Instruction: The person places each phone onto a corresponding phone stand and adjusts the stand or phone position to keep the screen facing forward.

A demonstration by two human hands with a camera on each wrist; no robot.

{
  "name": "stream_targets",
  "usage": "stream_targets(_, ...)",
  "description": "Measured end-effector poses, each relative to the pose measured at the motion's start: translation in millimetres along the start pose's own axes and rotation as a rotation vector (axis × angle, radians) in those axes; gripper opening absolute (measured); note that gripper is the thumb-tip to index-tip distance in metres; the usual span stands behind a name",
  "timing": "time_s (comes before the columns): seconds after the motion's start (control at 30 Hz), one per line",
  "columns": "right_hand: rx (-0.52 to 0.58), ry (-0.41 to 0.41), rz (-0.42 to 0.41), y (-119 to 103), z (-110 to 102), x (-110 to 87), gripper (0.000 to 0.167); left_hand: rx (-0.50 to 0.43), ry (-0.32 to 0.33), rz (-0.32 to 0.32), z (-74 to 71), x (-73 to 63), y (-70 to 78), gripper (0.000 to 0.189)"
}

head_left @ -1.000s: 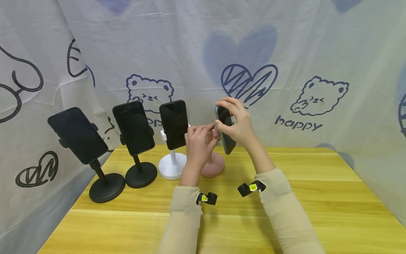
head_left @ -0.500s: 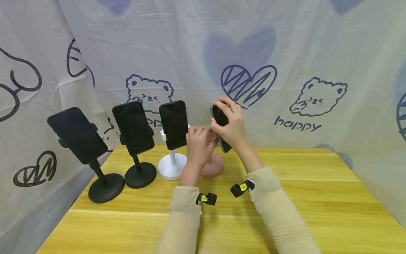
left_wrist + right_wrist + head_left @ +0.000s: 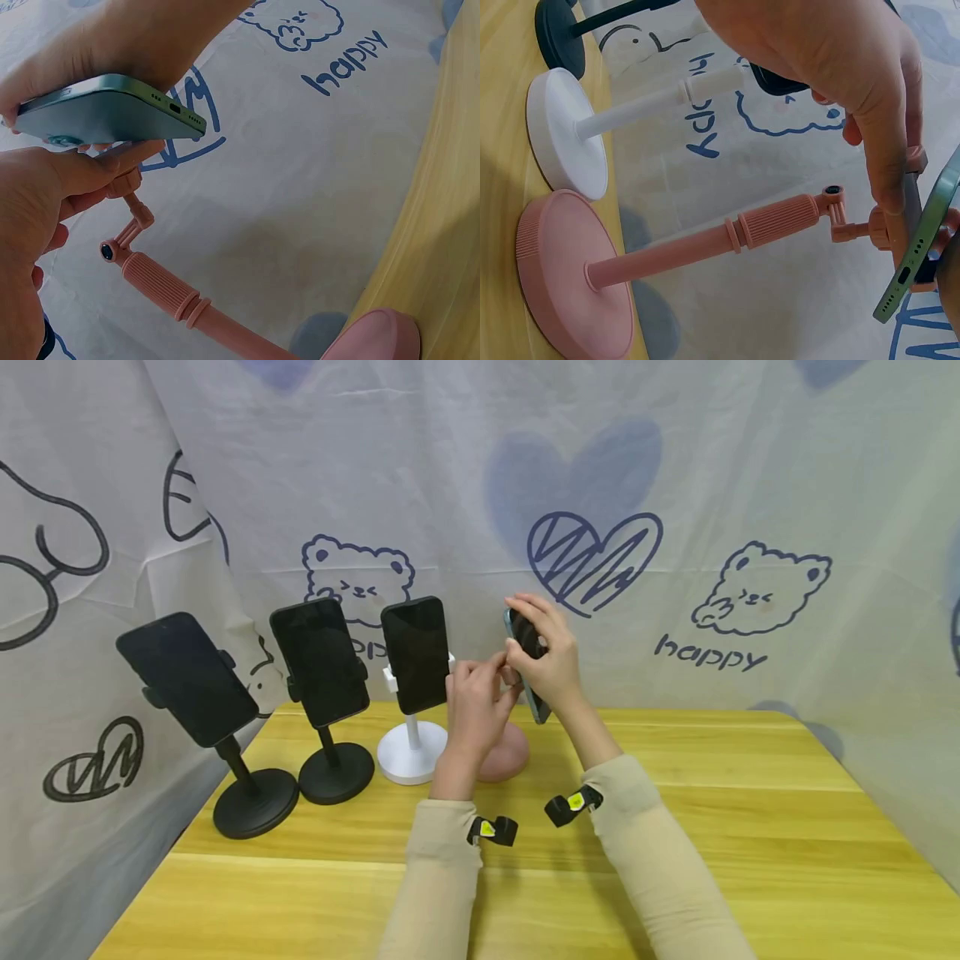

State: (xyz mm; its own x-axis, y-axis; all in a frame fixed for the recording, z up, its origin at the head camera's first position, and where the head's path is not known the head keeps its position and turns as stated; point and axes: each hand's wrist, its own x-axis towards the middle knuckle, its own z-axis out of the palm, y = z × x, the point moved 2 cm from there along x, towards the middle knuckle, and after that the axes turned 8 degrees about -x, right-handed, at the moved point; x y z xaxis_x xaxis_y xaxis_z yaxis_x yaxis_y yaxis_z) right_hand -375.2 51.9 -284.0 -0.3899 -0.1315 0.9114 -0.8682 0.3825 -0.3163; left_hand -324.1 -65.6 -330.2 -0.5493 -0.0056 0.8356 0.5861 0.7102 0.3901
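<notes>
A pink phone stand (image 3: 780, 221) stands upright, its round base on the table. My left hand (image 3: 476, 710) grips the clamp (image 3: 915, 159) at its top, with the thumb along the clamp in the right wrist view. Just to the right, my right hand (image 3: 547, 647) holds a green phone (image 3: 97, 116) by its edges, thumb on one side and fingers over the other. The phone is tilted, its back towards the clamp and its lower edge facing down. In the head view my left hand covers much of the clamp and post.
Left of the pink stand are a white stand (image 3: 411, 753) and two black stands (image 3: 335, 773) (image 3: 255, 804), each bearing a dark phone. They stand in a row on the yellow wooden table (image 3: 712, 827). A printed white cloth (image 3: 450, 485) hangs behind.
My right hand has brought the green phone a little left, closer to the clamp, and turned it slightly. My left hand has stayed at the clamp.
</notes>
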Motion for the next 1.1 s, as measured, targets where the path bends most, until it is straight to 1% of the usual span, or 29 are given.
stream_targets(0.13,-0.048,-0.035,-0.018,1,1,1.7,0.045,-0.012,0.000,0.002,1.3,1.3,-0.5,0.013)
stream_targets(0.27,-0.111,-0.058,-0.037,5,2,0.5,0.045,-0.037,-0.003,0.008,2.0,0.4,0.3,0.014)
stream_targets(0.37,-0.133,-0.071,-0.062,6,3,-1.2,0.045,-0.060,-0.001,0.007,1.8,-1.1,0.9,0.012)
stream_targets(0.43,-0.143,-0.064,-0.084,7,4,-1.9,0.046,-0.075,0.003,0.009,2.0,-1.7,1.1,0.011)
stream_targets(0.57,-0.157,-0.041,-0.088,10,5,-2.0,0.047,-0.101,0.012,0.017,2.1,-1.4,0.6,0.008)
stream_targets(0.83,-0.167,-0.070,-0.121,12,7,0.9,0.047,-0.142,0.023,0.037,-0.2,0.2,-2.8,0.010)
stream_targets(1.0,-0.169,-0.078,-0.169,10,6,2.5,0.046,-0.159,0.034,0.043,0.2,-1.0,-4.0,0.009)
stream_targets(1.1,-0.174,-0.077,-0.184,11,4,3.1,0.046,-0.157,0.042,0.045,1.0,-1.6,-4.2,0.009)
